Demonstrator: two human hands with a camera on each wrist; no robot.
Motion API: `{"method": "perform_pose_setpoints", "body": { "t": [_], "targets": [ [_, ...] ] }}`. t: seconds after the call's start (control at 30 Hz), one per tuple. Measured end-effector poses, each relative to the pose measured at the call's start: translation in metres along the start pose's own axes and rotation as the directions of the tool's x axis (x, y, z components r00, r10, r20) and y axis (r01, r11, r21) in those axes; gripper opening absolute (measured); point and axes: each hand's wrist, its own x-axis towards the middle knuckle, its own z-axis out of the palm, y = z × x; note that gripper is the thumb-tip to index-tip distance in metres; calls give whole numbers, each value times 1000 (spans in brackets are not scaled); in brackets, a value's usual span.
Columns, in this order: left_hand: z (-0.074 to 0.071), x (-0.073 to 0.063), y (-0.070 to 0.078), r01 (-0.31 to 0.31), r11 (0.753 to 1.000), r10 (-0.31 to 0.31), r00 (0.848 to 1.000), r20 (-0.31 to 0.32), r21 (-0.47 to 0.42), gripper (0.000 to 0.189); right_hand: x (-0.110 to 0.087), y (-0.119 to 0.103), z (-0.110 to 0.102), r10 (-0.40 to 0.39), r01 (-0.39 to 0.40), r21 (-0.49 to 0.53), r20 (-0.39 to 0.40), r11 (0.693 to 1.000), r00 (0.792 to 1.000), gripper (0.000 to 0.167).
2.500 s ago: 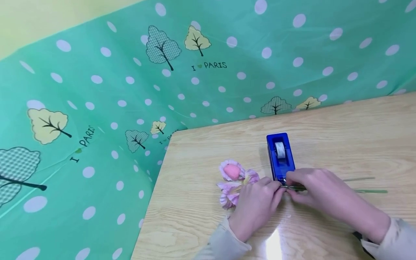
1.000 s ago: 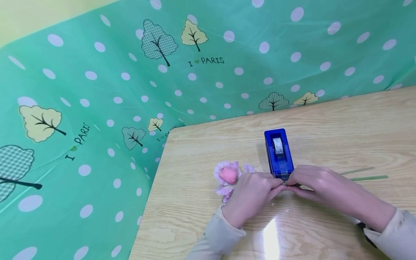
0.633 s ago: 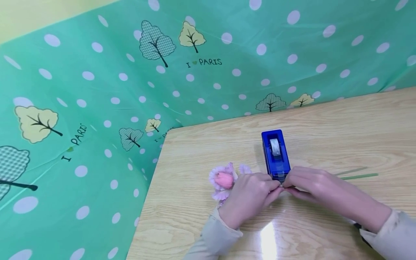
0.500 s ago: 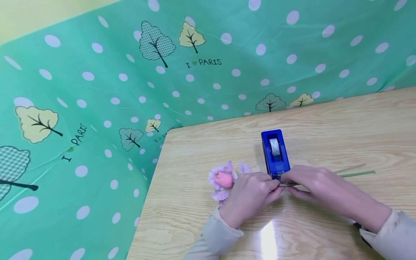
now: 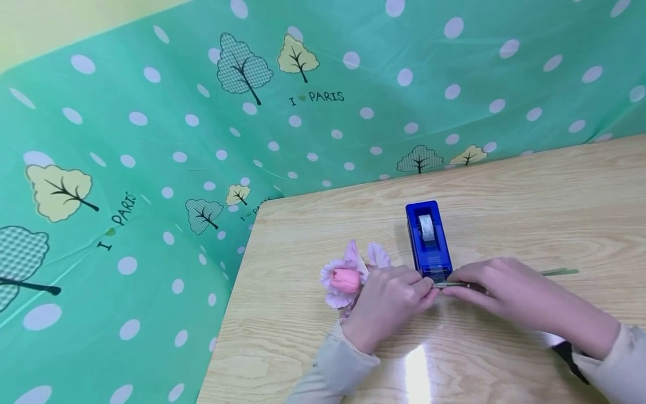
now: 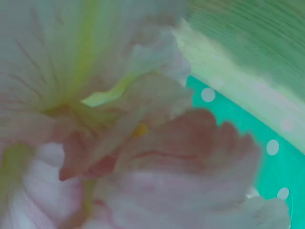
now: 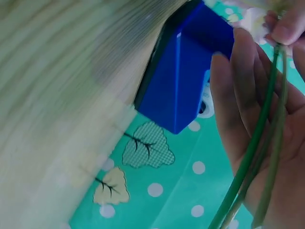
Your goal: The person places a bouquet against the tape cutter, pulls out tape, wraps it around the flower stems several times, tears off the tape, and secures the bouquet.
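Note:
My left hand (image 5: 391, 297) pinches a small bunch of artificial flowers by the stems (image 5: 456, 284), just below the blooms. A pink bud and ruffled lilac petals (image 5: 345, 280) show left of that hand, and blurred petals (image 6: 181, 157) fill most of the left wrist view. Around the stems, to the right, is my right hand (image 5: 510, 292). In the right wrist view its fingers (image 7: 243, 71) are extended and apart, with green stems (image 7: 257, 138) running past the palm. A blue tape dispenser (image 5: 433, 255) stands directly behind the stems, its front end close to both hands' fingertips.
A roll of clear tape (image 5: 427, 227) sits in the dispenser. The wooden table (image 5: 303, 241) meets a green dotted cloth (image 5: 323, 129) behind and at the left. Stem ends (image 5: 560, 271) stick out beyond my right wrist. A dark strap (image 5: 570, 359) shows at the right sleeve.
The flowers have turned, so the bud now lies more sideways and more petals show. The far stem ends have drawn closer together. My right fingers have parted and shifted slightly right.

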Motion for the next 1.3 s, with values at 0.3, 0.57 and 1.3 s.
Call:
{"method": "perform_pose_setpoints", "body": {
  "t": [0.3, 0.57, 1.3],
  "targets": [
    [-3, 0, 2, 9, 999, -10, 1000, 10, 52, 17, 3, -1, -3, -9, 10, 33, -22, 999, 1000, 12],
    [-8, 2, 8, 114, 989, -119, 992, 48, 96, 21, 4, -1, 2, -126, 120, -44, -177, 992, 976, 18],
    [-15, 4, 6, 262, 965, -249, 937, 244, -19, 18, 5, 7, 7, -201, 205, -12, -262, 979, 944, 21]
  ]
}}
